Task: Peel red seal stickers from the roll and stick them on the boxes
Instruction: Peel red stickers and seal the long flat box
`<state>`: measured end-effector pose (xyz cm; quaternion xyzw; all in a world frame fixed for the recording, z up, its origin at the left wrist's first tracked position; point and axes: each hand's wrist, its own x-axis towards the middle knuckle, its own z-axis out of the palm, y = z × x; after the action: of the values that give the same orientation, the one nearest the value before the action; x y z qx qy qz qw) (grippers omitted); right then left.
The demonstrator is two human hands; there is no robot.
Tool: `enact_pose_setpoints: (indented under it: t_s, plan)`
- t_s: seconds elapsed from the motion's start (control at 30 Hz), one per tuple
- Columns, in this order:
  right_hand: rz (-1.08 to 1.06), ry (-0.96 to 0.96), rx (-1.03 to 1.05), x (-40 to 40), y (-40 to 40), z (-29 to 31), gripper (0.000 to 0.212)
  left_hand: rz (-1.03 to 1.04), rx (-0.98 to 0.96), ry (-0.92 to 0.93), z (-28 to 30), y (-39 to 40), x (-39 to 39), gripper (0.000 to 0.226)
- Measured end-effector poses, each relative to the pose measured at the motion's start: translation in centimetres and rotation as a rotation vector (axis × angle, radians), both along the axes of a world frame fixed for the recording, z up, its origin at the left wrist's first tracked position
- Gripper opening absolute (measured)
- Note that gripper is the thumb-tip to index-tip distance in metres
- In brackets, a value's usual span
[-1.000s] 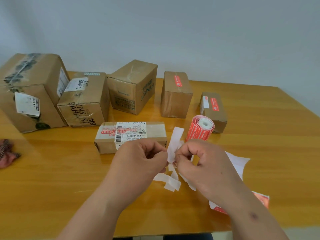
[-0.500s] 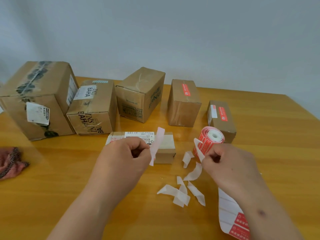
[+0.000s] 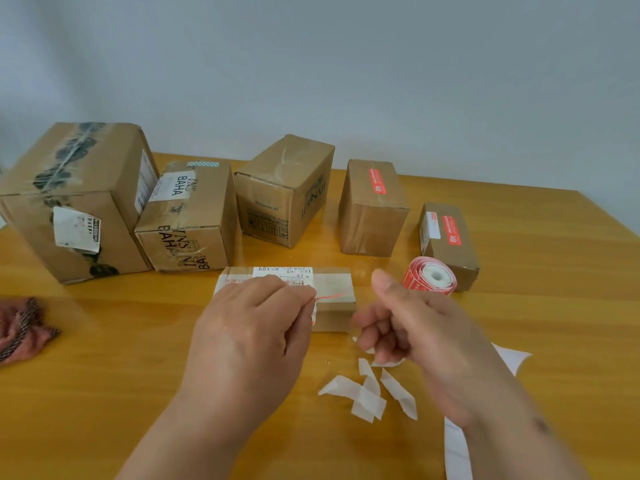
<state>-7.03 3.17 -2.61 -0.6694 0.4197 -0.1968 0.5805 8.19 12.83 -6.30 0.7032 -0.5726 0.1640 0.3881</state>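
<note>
My left hand (image 3: 254,327) pinches a red seal sticker (image 3: 330,296) edge-on over the top of a flat cardboard box (image 3: 337,284) in front of me. Blurred, my right hand (image 3: 412,327) hovers just right of that box with fingers curled and thumb up, holding nothing that I can see. The red sticker roll (image 3: 431,280) lies on its side behind my right hand. Two small boxes (image 3: 375,206) (image 3: 450,237) at the back right each carry a red seal.
Three bigger boxes stand at the back left: a large one (image 3: 76,202), a "BAHA" one (image 3: 188,216) and a tilted one (image 3: 284,188). Torn white backing scraps (image 3: 369,396) lie between my forearms, the backing strip (image 3: 457,452) at lower right. A reddish cloth (image 3: 20,327) lies at the left edge.
My left hand carried the peeled sticker forward onto the flat box. My right hand let go of the backing strip and rose, thumb up, beside the box.
</note>
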Motion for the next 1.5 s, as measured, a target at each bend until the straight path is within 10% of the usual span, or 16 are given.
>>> enact_pose_setpoints:
  t_s: [0.27, 0.43, 0.57, 0.8, 1.2, 1.33, 1.5]
  plan:
    - [-0.006, -0.068, -0.016, 0.9, 0.1, -0.2, 0.020, -0.101, 0.060, -0.007, -1.0, 0.0, 0.4, 0.023]
    - [0.095, 0.019, -0.204, -0.1, -0.1, 0.8, 0.019, -0.272, 0.136, 0.964, 0.2, 0.6, 1.0, 0.046]
    - [0.306, 0.087, -0.264, -0.3, 0.0, 1.7, 0.017, -0.436, 0.244, 1.315, 0.2, 0.7, 1.7, 0.050]
    - [0.318, 0.235, -0.339, 0.7, -0.1, 0.8, 0.017, -0.322, 0.314, 1.300, 1.1, 0.7, 1.9, 0.006]
    - [0.069, 0.210, -0.297, 4.2, 0.0, -0.4, 0.007, -0.050, 0.358, 0.951, 2.8, 0.4, 3.6, 0.007]
    - [0.078, 0.238, -0.326, 5.2, -0.7, -0.5, 0.053, -0.001, 0.403, 0.848, 3.2, 0.2, 4.6, 0.009]
    - [0.103, 0.242, -0.360, 6.1, -1.5, -0.5, 0.013, 0.015, 0.468, 0.826, 3.5, -0.3, 5.4, 0.011]
